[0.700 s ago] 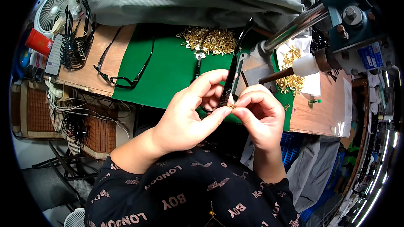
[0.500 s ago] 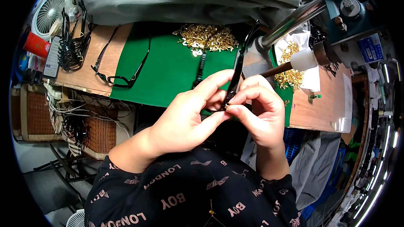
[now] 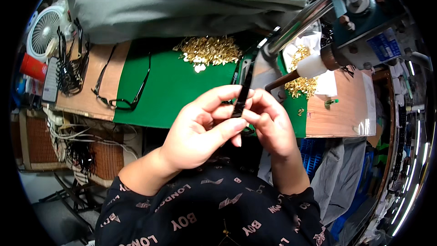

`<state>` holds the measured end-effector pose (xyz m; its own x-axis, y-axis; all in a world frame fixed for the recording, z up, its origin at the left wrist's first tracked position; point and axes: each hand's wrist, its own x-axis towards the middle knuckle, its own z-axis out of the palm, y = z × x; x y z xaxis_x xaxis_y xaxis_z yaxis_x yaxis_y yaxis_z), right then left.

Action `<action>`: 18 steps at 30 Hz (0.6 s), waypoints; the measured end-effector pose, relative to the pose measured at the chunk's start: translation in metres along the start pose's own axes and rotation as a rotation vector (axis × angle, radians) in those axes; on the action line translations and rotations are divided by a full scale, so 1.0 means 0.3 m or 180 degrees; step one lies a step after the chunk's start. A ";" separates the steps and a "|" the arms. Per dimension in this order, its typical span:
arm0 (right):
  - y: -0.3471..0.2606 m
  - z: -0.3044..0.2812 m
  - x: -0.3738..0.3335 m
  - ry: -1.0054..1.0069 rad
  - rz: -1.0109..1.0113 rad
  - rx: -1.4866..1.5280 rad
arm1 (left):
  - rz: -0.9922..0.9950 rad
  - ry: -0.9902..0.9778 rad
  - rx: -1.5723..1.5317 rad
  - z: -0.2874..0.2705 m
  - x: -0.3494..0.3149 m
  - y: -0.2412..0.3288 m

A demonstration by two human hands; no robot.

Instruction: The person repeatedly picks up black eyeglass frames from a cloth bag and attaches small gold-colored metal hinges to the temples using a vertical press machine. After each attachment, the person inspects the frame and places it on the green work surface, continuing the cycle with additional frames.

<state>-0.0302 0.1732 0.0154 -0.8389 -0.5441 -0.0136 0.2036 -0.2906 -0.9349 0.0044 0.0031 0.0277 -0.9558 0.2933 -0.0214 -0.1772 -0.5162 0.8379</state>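
Note:
Before my chest, my left hand and my right hand meet on a black eyeglass frame. One of its temples points up and away from me between my hands. Fingers and thumb of the left hand are closed on it from the left. The right fingertips pinch it from the other side. Much of the frame is hidden behind my fingers, and whether a small piece sits between them I cannot tell. Beyond my hands, a heap of small gold-coloured metal pieces lies on a green mat.
Another black eyeglass frame rests at the mat's left edge. Further left are a bundle of black temples, a phone and a white fan. A machine with a rod overhangs the right, near more gold pieces.
The eyeglass frame has turned in my hands, and its temple now stands lower and nearer. My right fingers have shifted along it. The whole view has moved slightly.

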 end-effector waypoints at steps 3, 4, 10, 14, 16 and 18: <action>-0.009 -0.009 -0.045 0.0097 -0.0867 -0.0922 | 0.0185 -0.0012 -0.0092 0.016 0.047 0.022; -0.007 -0.024 -0.055 0.0282 -0.1183 -0.1236 | 0.0123 0.0008 -0.0076 0.036 0.060 0.037; -0.065 -0.094 -0.083 0.1409 -0.1359 -0.0376 | 0.0258 -0.0534 -0.0381 0.181 0.191 0.031; -0.112 -0.159 -0.068 0.1598 -0.1519 -0.0893 | 0.0235 -0.0533 -0.0598 0.222 0.270 0.005; -0.175 -0.194 -0.073 0.2379 -0.1542 -0.2595 | 0.0402 -0.0525 -0.0696 0.236 0.301 -0.015; -0.351 -0.185 -0.043 0.2831 -0.3274 -0.3118 | 0.0470 -0.0501 -0.0484 0.244 0.319 -0.021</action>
<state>-0.0687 0.2545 0.0945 -0.4891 0.2322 0.8408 -0.6575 0.5352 -0.5303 -0.0688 0.0932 0.0603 -0.9277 0.3214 0.1900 -0.0832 -0.6741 0.7339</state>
